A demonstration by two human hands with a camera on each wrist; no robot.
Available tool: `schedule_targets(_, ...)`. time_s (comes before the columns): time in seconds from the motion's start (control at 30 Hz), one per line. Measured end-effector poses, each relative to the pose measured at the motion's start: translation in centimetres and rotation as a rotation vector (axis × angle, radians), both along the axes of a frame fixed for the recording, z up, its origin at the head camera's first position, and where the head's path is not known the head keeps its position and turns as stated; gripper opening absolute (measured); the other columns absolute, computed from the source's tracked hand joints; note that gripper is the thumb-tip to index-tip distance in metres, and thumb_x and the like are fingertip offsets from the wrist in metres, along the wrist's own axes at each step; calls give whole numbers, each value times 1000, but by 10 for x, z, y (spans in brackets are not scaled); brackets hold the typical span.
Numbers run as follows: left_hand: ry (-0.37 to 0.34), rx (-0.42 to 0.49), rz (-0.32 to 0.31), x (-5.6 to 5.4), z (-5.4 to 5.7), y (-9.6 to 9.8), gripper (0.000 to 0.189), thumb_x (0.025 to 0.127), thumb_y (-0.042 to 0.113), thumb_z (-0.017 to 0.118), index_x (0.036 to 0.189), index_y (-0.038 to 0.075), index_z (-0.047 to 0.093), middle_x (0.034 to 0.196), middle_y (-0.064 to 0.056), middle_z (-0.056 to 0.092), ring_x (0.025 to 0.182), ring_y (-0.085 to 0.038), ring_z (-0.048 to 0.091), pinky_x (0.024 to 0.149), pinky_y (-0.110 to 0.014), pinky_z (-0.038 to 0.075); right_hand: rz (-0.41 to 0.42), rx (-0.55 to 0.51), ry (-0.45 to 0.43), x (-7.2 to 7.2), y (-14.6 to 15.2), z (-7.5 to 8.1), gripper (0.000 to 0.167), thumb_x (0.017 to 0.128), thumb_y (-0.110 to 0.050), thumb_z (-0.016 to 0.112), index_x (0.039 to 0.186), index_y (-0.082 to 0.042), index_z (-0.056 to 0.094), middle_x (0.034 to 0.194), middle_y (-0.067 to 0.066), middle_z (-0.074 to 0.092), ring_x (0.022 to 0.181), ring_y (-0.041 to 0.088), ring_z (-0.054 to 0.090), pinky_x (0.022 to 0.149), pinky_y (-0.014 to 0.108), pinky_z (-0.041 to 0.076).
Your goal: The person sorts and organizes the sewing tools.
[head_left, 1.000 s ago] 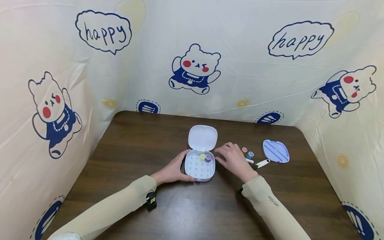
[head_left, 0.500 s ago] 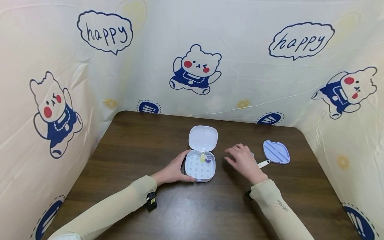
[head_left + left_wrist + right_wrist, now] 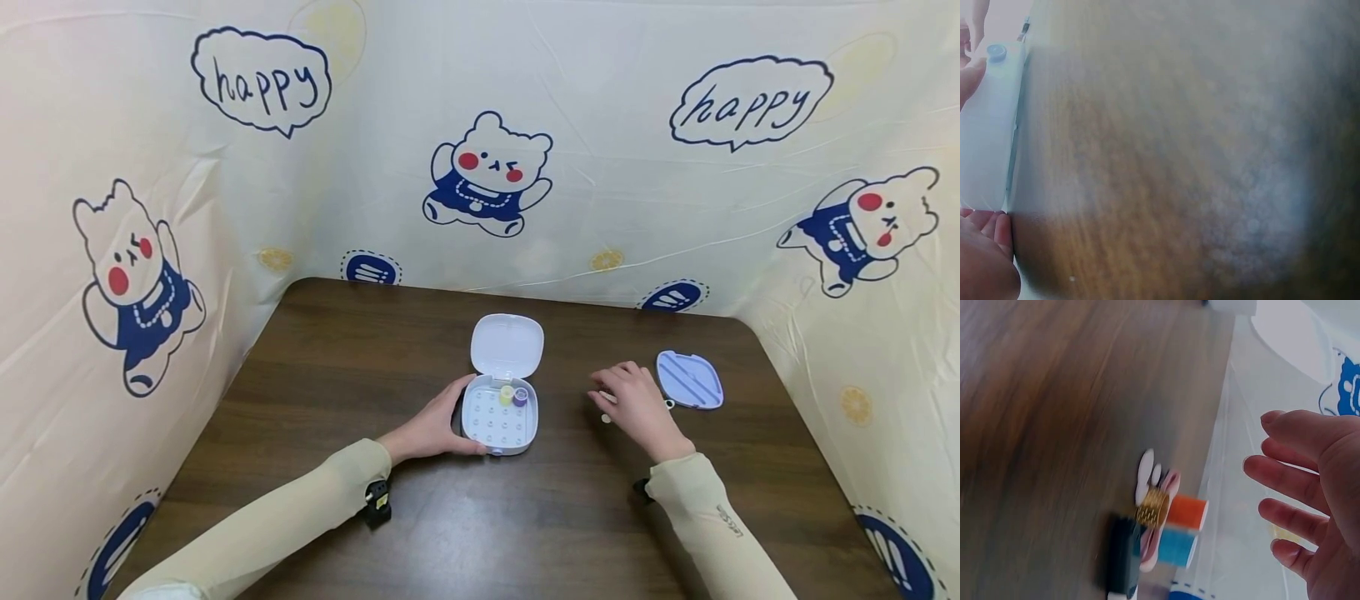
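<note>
My left hand [image 3: 431, 425] holds a white sewing box [image 3: 498, 451], thumb at its front and fingers at its left side. The box's lid [image 3: 507, 346] stands open behind. A yellow thread spool [image 3: 507, 395] and a purple thread spool [image 3: 521, 397] stand in the box's back right corner, among rows of small pegs. In the left wrist view, fingertips touch the box side [image 3: 985, 137]. My right hand [image 3: 636, 410] hovers empty, fingers loosely bent and apart. Below it, in the right wrist view, lie an orange spool [image 3: 1189, 512], a blue spool [image 3: 1177, 548] and a gold thimble [image 3: 1152, 509].
A lavender tray-like cover [image 3: 690, 380] lies on the table right of my right hand. Beside the thimble are a dark-handled tool [image 3: 1124, 556], a pink strip-like item [image 3: 1150, 549] and a small white piece [image 3: 1145, 470]. A printed cloth hangs round the table.
My right hand has moved right, away from the box, and now hovers over the small sewing items, hiding most of them. The left hand and the box have stayed in place.
</note>
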State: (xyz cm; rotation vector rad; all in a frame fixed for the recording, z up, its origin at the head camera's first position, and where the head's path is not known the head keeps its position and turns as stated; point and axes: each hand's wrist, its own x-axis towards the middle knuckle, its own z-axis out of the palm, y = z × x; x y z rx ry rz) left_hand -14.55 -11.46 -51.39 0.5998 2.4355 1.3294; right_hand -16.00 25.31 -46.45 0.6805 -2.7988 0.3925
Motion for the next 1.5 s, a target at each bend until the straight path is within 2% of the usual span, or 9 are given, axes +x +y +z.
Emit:
schedule_targets(0.2, 3, -5, 2, 0, 0, 0, 124, 71, 43, 97, 165, 10, 22, 163, -12, 34, 149, -29, 35, 121, -51, 30, -28, -7, -12, -1, 15, -1, 21, 91, -16, 82, 107, -5, 77, 102, 10, 77, 102, 33, 61, 89, 53, 47)
schedule_targets(0.43, 10, -5, -1, -1, 0, 0, 124, 71, 43, 97, 165, 10, 22, 163, -12, 35, 149, -29, 35, 120, -52, 30, -63, -19, -7, -2, 32, -4, 26, 90, -13, 82, 112, -1, 76, 103, 14, 75, 99, 35, 62, 89, 55, 50)
schedule_targets(0.77, 1, 13, -2, 1, -1, 0, 122, 73, 44, 95, 165, 12, 23, 163, -11, 34, 148, -29, 36, 118, -56, 32, -69, -47, 59, -2, 47, -8, 23, 88, -7, 82, 109, 0, 76, 101, 16, 75, 93, 37, 62, 83, 56, 47)
schedule_targets(1.23, -1, 5, 4, 0, -1, 0, 123, 72, 45, 96, 165, 12, 22, 163, -10, 35, 148, -29, 36, 119, -55, 31, -188, -30, -53, -5, 53, -19, 28, 92, -14, 80, 116, -2, 76, 97, 16, 74, 94, 37, 58, 79, 52, 44)
schedule_targets(1.5, 2, 2, 4, 0, 0, 1, 124, 71, 45, 96, 165, 11, 23, 163, -11, 35, 148, -29, 36, 120, -53, 31, -189, -41, -32, -7, 56, -24, 27, 92, -12, 80, 115, -1, 75, 94, 16, 74, 93, 38, 59, 78, 52, 43)
